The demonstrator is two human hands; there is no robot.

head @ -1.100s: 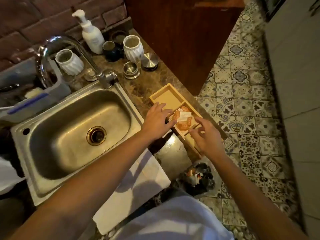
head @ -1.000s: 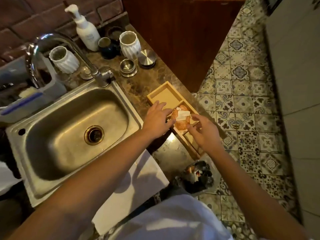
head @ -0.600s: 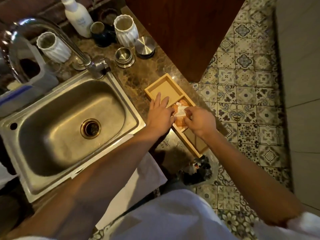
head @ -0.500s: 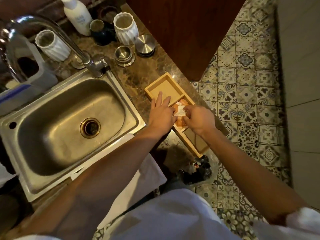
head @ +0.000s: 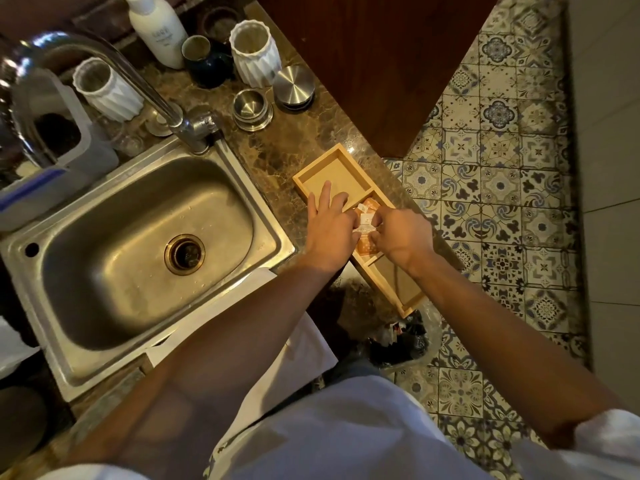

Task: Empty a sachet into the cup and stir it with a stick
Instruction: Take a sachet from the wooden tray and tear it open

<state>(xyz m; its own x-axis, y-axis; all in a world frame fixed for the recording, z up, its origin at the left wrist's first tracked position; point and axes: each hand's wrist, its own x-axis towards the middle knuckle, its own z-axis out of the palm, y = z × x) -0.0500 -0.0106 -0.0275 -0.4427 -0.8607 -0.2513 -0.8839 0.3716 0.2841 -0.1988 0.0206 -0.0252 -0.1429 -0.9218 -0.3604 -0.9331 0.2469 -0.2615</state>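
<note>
Here, both hands worked over the wooden tray [head: 313,174] near the worktop's right edge, beside the sink [head: 273,233]. The left hand [head: 330,233] lay flat, fingers straight across the divider, steadying the tray. The right hand [head: 401,237] had its fingertips curled down on a white sachet [head: 365,221] atop the orange packets [head: 367,247] in the middle compartment; whether it truly gripped the sachet could not be told. A clean pick, I judged, meant pinching one sachet by its edge and lifting straight up, so the others stayed put. The likeliest cup, a white ribbed one [head: 254,51], stood well apart at the worktop's back edge.
</note>
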